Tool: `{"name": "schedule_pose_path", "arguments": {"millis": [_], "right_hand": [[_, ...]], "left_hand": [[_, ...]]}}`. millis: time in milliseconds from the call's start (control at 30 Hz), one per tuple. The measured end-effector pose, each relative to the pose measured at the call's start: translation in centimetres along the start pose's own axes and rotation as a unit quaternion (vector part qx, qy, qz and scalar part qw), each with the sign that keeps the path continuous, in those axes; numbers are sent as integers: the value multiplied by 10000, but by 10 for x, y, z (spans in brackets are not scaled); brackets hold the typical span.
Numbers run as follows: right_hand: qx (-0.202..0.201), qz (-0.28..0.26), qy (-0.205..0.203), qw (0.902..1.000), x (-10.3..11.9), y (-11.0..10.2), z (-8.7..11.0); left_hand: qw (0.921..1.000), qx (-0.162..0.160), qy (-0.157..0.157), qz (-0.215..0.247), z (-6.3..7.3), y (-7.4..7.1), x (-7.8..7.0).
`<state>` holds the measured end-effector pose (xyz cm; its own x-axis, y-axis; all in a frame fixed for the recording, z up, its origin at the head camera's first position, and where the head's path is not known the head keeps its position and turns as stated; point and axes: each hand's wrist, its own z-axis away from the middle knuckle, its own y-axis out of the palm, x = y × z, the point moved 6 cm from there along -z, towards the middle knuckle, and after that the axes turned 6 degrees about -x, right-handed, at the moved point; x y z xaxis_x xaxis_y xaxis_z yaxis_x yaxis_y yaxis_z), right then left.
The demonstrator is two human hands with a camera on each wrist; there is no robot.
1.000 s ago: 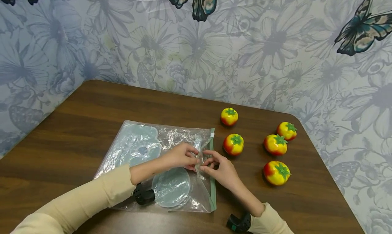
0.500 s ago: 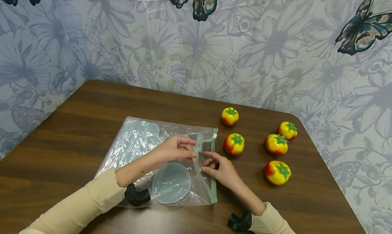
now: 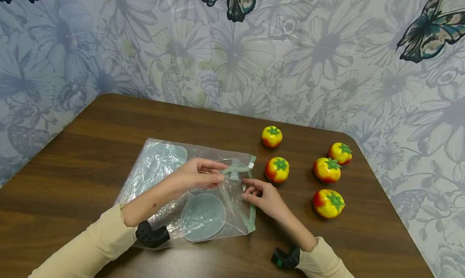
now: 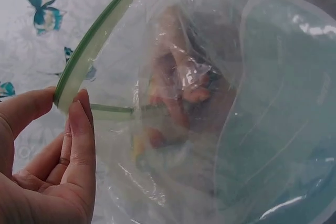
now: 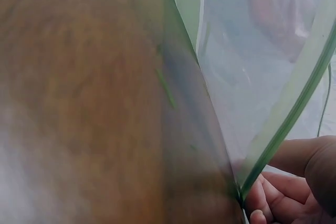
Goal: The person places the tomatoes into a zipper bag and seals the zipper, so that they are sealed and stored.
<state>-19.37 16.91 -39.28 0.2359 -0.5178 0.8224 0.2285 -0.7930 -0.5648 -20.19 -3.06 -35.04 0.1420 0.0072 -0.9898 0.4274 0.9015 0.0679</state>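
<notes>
A clear zip bag (image 3: 203,152) with a green-edged mouth lies on the table, its mouth toward the right. Printed on it or inside it are pale blue-green shapes, one of them round; I cannot tell which. My left hand (image 3: 197,175) pinches one green edge between thumb and fingers and holds it lifted, as the left wrist view (image 4: 58,150) also shows. At the opposite edge, my right hand (image 3: 267,199) has its thumb and fingers on the green strip (image 5: 294,114). The bag's mouth gapes between the two hands.
Several yellow-red toy fruits with green leaf tops stand to the right of the bag, the closest being one toy fruit (image 3: 277,169). Another toy fruit (image 3: 328,204) sits nearer the front. The brown table (image 3: 91,161) meets a flowered backdrop (image 3: 236,60).
My left hand has drawn leftward and slightly up, pulling its green edge away from the other one, so the mouth is spread wider. My right hand has barely shifted.
</notes>
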Motion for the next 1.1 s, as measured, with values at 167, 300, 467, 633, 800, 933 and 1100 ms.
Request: {"name": "schedule_pose_path", "arguments": {"millis": [167,300,467,633,800,933,1100], "right_hand": [[81,73,-41,9999,-1,-3,0],[91,169,-130,9997,-2,-6,0],[171,107,-170,9997,-1,-6,1],[317,-4,-158,9994,3,-5,4],[395,37,-227,9990,9,-3,5],[370,-11,-246,9990,10,-2,5],[331,120,-307,9989,11,-2,5]], "left_hand": [[9999,-122,-50,-87,3,-9,-1],[9996,-222,-161,101,3,-16,2],[9989,-263,-231,300,1,-12,8],[9988,-290,-242,299,-2,-2,18],[9991,-236,-176,312,-3,5,25],[9995,-173,-95,251,-5,10,27],[9997,-161,-62,159,-6,13,28]]}}
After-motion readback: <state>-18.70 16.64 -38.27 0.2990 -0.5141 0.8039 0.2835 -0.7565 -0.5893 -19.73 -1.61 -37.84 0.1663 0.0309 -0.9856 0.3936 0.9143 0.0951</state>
